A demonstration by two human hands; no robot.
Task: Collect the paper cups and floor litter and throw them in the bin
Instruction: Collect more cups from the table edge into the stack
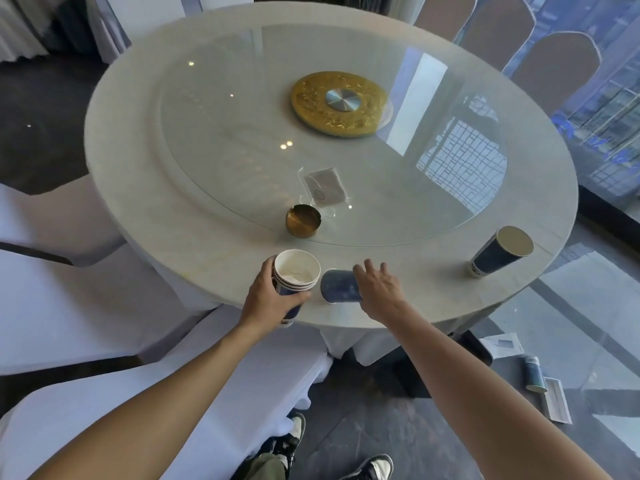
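Observation:
My left hand [268,296] grips a stack of nested blue paper cups [295,277] at the near edge of the round table [145,188]. Just to its right a single blue paper cup [337,286] lies on its side, and my right hand [377,289] rests on it with fingers spread, not closed around it. Another blue paper cup [498,251] stands tilted near the table's right edge. On the floor to the right lie a fallen blue cup [533,372] and white paper litter [557,401], plus a second sheet [504,344].
A brass ashtray [303,220] and a clear packet [323,190] sit on the glass turntable [346,140] with its gold hub [339,103]. White-covered chairs [86,306] crowd the left and front; brown-backed chairs [554,64] line the far right. No bin is in view.

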